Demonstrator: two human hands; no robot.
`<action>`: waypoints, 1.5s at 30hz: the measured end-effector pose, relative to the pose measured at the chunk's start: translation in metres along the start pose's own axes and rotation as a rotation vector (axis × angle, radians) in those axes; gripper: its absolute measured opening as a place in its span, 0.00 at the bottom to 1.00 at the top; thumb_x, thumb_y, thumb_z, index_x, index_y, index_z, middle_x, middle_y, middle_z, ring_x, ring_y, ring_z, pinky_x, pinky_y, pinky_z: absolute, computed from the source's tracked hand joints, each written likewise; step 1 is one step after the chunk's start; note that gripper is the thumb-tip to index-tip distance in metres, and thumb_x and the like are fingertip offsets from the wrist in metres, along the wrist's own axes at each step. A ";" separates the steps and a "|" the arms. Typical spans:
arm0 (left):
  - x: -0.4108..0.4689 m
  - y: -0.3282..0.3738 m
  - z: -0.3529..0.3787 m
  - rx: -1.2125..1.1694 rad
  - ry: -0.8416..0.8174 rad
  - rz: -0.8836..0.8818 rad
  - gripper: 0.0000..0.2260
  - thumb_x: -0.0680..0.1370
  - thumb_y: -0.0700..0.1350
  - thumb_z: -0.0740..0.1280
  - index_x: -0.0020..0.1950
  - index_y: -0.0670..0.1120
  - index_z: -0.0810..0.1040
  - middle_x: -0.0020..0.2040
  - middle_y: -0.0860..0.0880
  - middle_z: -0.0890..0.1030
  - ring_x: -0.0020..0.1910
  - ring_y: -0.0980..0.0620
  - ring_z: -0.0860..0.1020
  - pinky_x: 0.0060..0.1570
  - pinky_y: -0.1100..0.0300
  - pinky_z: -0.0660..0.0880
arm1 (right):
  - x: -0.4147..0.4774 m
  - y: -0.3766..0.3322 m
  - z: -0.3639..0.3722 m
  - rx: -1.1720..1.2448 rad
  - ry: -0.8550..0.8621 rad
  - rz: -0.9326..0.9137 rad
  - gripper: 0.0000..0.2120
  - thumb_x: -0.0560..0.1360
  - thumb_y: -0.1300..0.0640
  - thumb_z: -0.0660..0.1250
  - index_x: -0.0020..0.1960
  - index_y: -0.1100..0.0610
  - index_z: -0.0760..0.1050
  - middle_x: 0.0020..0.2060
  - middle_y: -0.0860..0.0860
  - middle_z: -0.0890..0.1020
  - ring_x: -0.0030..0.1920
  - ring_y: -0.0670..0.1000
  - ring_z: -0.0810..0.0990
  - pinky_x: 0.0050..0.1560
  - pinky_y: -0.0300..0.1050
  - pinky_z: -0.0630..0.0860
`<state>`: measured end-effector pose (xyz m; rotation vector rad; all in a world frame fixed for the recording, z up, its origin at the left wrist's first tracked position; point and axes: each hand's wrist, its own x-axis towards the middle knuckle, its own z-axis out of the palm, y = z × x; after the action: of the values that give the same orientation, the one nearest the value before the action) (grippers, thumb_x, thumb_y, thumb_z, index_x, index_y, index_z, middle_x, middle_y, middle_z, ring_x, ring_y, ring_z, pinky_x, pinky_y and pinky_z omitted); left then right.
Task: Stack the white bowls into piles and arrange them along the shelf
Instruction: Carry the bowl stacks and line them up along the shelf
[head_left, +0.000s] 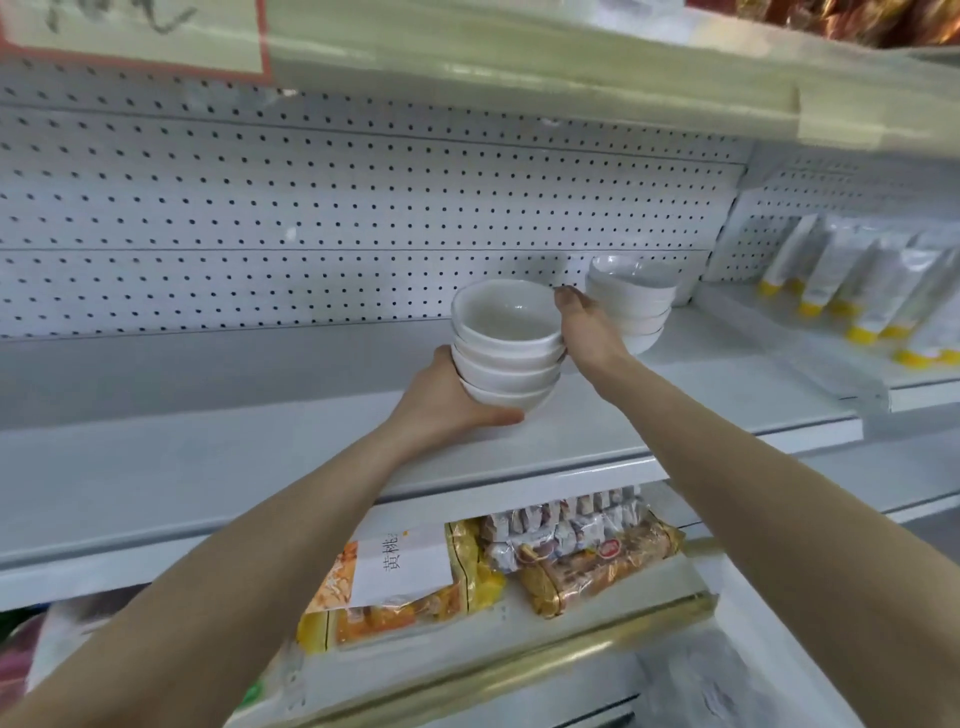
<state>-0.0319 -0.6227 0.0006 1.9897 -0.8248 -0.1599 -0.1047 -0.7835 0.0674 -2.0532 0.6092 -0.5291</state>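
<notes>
So both hands are on a stack of 4 glossy white round bowls (506, 358), nested tight, sitting at or just over the white metal shelf (260, 467), roughly mid-shelf. I honestly can't tell if the bottom bowl is touching down or not. The left hand (447, 400) is cupped low on the left side, thumb curled under the foot of the bottom bowl, so it's carrying the weight. The right hand (587, 332) is clamped against the right side, one fingertip up at the top rim and the rest wrapped round the back where I can't see them. Just to the right, near the perforated white back panel (311, 208), there's a second pile of white bowls (636, 306), close to the right hand but apart from the held stack. Handling-wise, my guess is glazed ceramic or something like it: rigid, a bit heavy once you've got 4 together, slick on the outside, and chippy at the rims if they knock the other pile or the shelf. The nesting keeps them from sliding sideways much, but a tilt could let the top one shift. Best grip is pretty much this: 1 hand under the base, 1 steadying the side, not pinching a single rim. Set it down flat and leave a gap from the neighbour.
</notes>
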 end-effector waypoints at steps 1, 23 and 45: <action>0.006 0.000 0.003 0.013 0.003 -0.017 0.31 0.58 0.57 0.81 0.57 0.55 0.73 0.46 0.62 0.79 0.42 0.66 0.77 0.37 0.68 0.72 | 0.008 0.002 -0.001 0.005 0.000 -0.005 0.20 0.79 0.46 0.48 0.59 0.51 0.74 0.58 0.54 0.80 0.59 0.59 0.75 0.63 0.56 0.71; 0.113 -0.031 0.028 -0.028 -0.087 -0.017 0.38 0.57 0.62 0.81 0.62 0.63 0.69 0.59 0.61 0.79 0.58 0.60 0.78 0.57 0.53 0.77 | 0.106 0.028 0.004 0.029 0.073 -0.006 0.19 0.82 0.55 0.49 0.62 0.57 0.75 0.57 0.57 0.79 0.60 0.58 0.74 0.62 0.51 0.68; 0.079 -0.015 -0.003 0.391 0.033 -0.104 0.39 0.69 0.60 0.75 0.75 0.49 0.63 0.71 0.50 0.70 0.70 0.49 0.68 0.67 0.53 0.67 | 0.090 0.015 -0.010 -0.363 0.111 -0.261 0.18 0.84 0.58 0.47 0.68 0.60 0.68 0.56 0.61 0.79 0.57 0.62 0.77 0.53 0.47 0.67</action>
<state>0.0367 -0.6635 0.0065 2.3976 -0.7747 -0.0253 -0.0424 -0.8514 0.0713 -2.4800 0.5332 -0.7310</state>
